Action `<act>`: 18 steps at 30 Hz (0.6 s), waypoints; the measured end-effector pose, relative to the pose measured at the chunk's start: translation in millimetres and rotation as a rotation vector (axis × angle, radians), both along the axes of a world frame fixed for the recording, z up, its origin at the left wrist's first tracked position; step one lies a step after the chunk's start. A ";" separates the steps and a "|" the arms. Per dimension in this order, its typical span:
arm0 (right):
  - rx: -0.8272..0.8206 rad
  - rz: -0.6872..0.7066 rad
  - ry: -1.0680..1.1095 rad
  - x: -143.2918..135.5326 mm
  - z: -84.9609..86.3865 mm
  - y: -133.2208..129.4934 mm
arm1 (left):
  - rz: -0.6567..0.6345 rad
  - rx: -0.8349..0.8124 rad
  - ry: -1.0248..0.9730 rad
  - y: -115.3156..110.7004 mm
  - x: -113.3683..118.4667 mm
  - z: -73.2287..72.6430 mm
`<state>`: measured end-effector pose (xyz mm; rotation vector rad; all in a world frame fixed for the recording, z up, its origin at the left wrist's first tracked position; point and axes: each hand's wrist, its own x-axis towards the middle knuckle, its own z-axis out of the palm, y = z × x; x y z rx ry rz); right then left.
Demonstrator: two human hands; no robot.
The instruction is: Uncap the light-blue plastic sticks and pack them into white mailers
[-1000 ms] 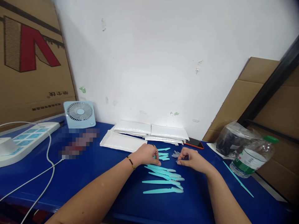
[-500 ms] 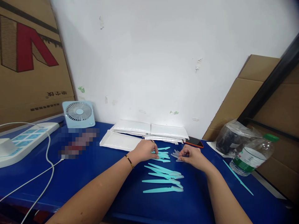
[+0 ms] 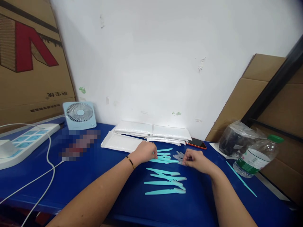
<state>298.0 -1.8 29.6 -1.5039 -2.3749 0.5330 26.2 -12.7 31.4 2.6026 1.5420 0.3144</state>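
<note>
Closed in a pinch, my left hand (image 3: 146,152) is at the far group of turquoise eyebrow razors (image 3: 165,154). One razor (image 3: 169,161) reaches from below its fingertips toward my right hand; whether the fingers grip it is hard to see. My right hand (image 3: 195,160) has thumb and forefinger pressed together at the small clear blade caps (image 3: 178,155), and what is between those fingertips is too small to make out. Closer to me lie several more turquoise razors (image 3: 163,183) with pale covers over their blade ends, roughly side by side.
White padded packets (image 3: 127,143) lie against the wall, beside a phone (image 3: 197,143). At right stand a green-capped bottle (image 3: 257,157), a bagged dark object (image 3: 229,142) and a lone turquoise stick (image 3: 241,179). A small fan (image 3: 80,115), power strip (image 3: 28,142) and cable (image 3: 50,164) are at left.
The nearer group shows one razor fewer at its far side. A razor now spans the gap between my hands. Both hands have barely moved.
</note>
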 end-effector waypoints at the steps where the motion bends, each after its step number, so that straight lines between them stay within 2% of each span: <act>1: 0.026 -0.026 0.015 3.5 0.2 2.1 | 0.034 0.012 -0.023 0.1 -2.7 3.0; 3: 0.052 -0.050 0.040 7.2 1.2 4.1 | 0.049 -0.008 -0.065 -1.7 -5.1 7.4; 5: 0.036 -0.013 0.044 4.8 2.6 2.3 | -0.008 -0.084 -0.072 -5.3 -3.2 8.5; 8: -0.044 0.137 -0.006 -7.8 3.4 -4.6 | -0.100 -0.185 -0.024 -10.4 4.5 3.8; 12: -0.128 0.297 -0.104 -24.0 0.9 -11.4 | -0.112 -0.211 0.010 -11.5 11.8 -5.6; 18: -0.109 0.254 -0.141 -22.4 -2.5 -9.8 | -0.128 -0.193 0.024 -8.5 11.1 -5.4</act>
